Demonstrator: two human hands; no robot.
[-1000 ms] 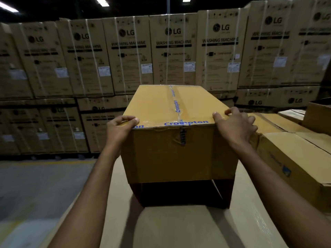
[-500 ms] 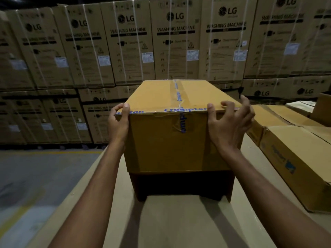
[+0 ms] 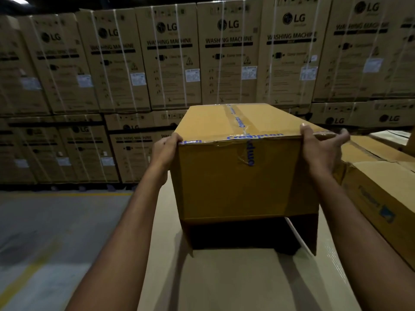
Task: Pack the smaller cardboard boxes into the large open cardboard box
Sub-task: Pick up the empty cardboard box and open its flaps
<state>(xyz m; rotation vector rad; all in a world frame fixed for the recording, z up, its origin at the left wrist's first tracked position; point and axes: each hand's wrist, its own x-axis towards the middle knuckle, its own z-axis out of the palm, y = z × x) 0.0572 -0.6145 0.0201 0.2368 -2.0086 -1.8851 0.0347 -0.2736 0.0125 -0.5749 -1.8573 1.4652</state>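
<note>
A yellow-brown cardboard box (image 3: 235, 180) with blue printed tape along its top seam stands in front of me on a pale flat surface (image 3: 235, 281). Its bottom is open and dark, with side flaps hanging down to the surface. My left hand (image 3: 165, 151) clasps the box's upper left corner, fingers curled over the top edge. My right hand (image 3: 321, 151) presses against the upper right side, thumb on the top edge and fingers spread behind. Whether the flaps rest on the surface or hover just above it is unclear.
Other closed cardboard boxes (image 3: 386, 198) lie close on the right, nearly touching the held box. A wall of stacked washing-machine cartons (image 3: 170, 59) fills the background. Grey concrete floor (image 3: 45, 232) with a yellow line lies to the left, below the surface's edge.
My right hand has slid from the box's top edge onto its right side. My left hand has shifted round the left corner. The box sits further right in view.
</note>
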